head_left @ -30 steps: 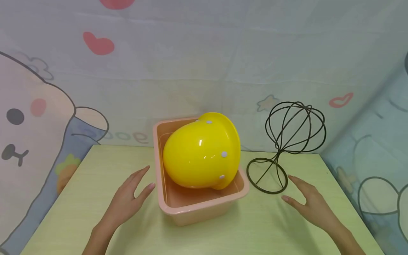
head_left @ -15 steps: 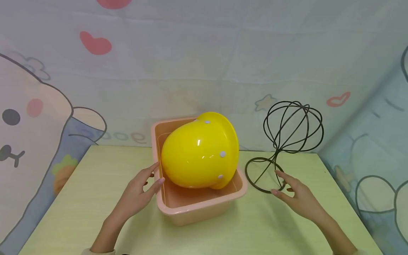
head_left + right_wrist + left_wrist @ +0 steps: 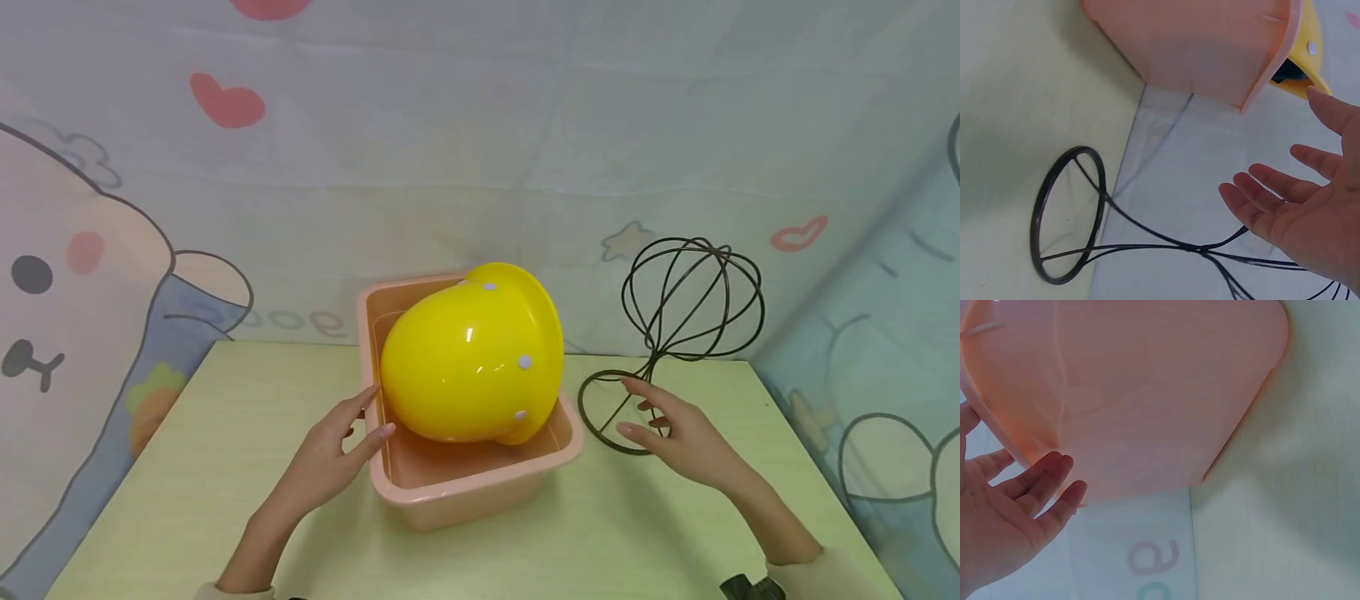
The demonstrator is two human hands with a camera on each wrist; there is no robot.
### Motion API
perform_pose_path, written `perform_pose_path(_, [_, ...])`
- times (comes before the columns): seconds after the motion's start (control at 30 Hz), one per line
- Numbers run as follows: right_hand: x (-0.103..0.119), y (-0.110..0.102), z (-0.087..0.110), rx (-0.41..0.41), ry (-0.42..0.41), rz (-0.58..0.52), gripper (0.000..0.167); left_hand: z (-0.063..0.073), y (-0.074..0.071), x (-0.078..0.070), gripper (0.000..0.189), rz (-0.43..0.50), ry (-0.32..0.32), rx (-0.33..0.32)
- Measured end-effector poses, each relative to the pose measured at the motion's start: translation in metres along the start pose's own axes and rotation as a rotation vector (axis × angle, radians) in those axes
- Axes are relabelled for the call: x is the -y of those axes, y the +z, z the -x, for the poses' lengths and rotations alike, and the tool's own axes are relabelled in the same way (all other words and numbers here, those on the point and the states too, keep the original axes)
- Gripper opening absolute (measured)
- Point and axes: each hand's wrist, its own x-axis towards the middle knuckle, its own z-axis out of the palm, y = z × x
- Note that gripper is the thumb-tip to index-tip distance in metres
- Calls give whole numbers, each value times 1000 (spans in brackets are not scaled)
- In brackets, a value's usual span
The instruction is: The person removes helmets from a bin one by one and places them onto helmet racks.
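A yellow hard hat (image 3: pixel 457 367) lies on its side in a pink plastic basin (image 3: pixel 480 487), its brim turned right. My left hand (image 3: pixel 330 454) is at the basin's left rim, thumb reaching over the edge and fingers loosely spread. In the left wrist view those fingers (image 3: pixel 1047 475) overlap the basin wall (image 3: pixel 1141 394) without curling round it. My right hand (image 3: pixel 682 433) hovers in front of a black wire stand (image 3: pixel 656 352) with a cage-like top and ring base. The right wrist view shows its fingers (image 3: pixel 1272 184) relaxed, holding nothing, with the hat's brim (image 3: pixel 1319 84) beyond.
The basin and stand are on a pale wooden table (image 3: pixel 202 467). A printed cloth (image 3: pixel 450 150) with hearts and cartoon bears hangs behind the table and along its sides. The stand's round top rises close to this cloth.
My left hand has moved right and up to the basin's rim. My right hand has moved left, past the stand's base ring toward the basin. Basin, hat and stand stay in place.
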Motion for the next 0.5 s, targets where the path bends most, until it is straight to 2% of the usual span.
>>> perform_pose_path(0.33, [17,-9,-26,53,-45,-80,57,-1,-3,-3,60,47,-71,71])
perform_pose_path(0.5, [28,-14,-40,99,-57,-129,57,-2,-3,-3,61,60,-75,77])
